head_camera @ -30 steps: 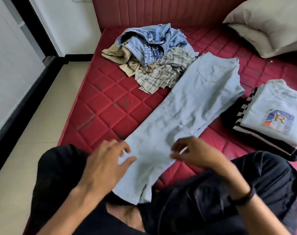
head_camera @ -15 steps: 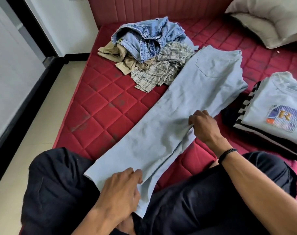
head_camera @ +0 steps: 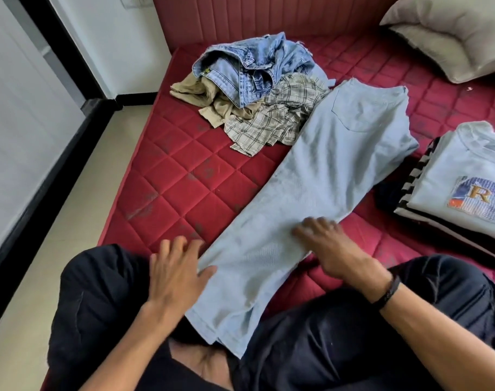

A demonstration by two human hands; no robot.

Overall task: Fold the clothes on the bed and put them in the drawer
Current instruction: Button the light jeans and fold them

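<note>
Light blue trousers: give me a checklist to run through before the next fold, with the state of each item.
1. Light blue trousers lie flat and lengthwise on the red mattress: ok.
2. Legs lined up one on the other: cannot tell; the hem ends near the lap look slightly offset.
3. Left hand rests on the trousers' left edge, fingers spread: ok.
4. Right hand presses flat on the right edge near the knee area: ok.
5. Waist end clear of the unfolded pile: not ok; the checked shirt touches its left side.
6. Folded stack sits apart on the right: ok.
</note>
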